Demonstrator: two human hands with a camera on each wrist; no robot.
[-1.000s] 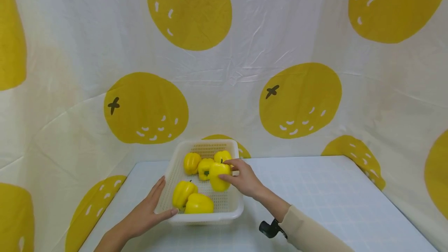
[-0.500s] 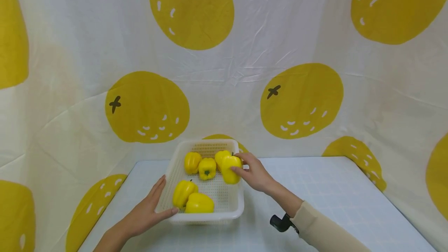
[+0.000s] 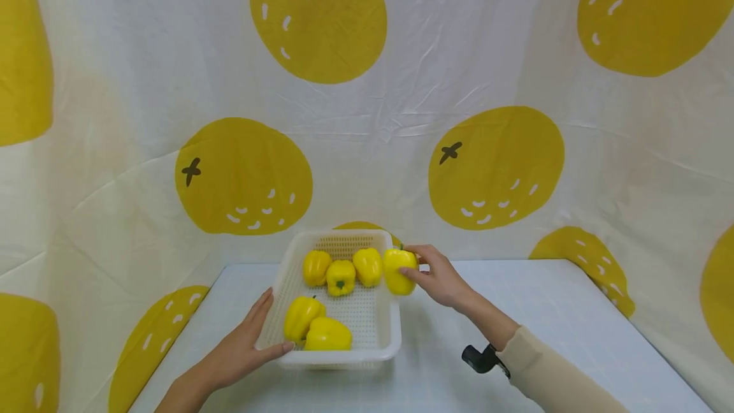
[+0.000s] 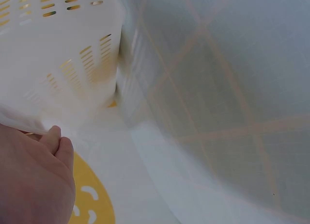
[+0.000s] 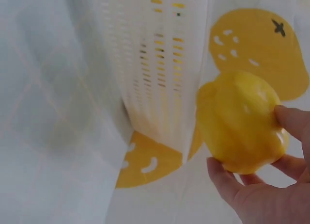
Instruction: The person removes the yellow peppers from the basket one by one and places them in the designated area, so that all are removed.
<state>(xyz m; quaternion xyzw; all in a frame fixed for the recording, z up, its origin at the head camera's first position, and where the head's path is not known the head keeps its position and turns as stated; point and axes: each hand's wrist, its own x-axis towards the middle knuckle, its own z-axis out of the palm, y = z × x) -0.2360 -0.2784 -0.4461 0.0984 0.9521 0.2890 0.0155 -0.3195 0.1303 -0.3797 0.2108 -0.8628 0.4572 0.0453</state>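
Note:
A white plastic basket (image 3: pixel 378 357) with slotted walls stands on the table, with several yellow bell peppers (image 3: pixel 328 334) lying inside. My left hand (image 3: pixel 237 346) holds its near left corner, thumb on the front rim and fingers along the left side. In the left wrist view, fingertips (image 4: pixel 54 136) meet the basket rim. My right hand (image 3: pixel 441 278) pinches another yellow bell pepper (image 3: pixel 397 271) between thumb and fingers, at the basket's right rim and overlapping it in the head view. In the right wrist view this pepper (image 5: pixel 240 122) appears beside the basket wall (image 5: pixel 160 88).
A pale blue checked cloth covers the table (image 3: pixel 516 324). Behind it hangs a white curtain (image 3: pixel 378 164) printed with large yellow fruits. A black camera mount (image 3: pixel 482 359) sits at the right wrist, by the beige sleeve (image 3: pixel 550 368).
My right hand has carried the bell pepper rightward from over the basket's inside to its right rim. The left hand and the basket stay in place.

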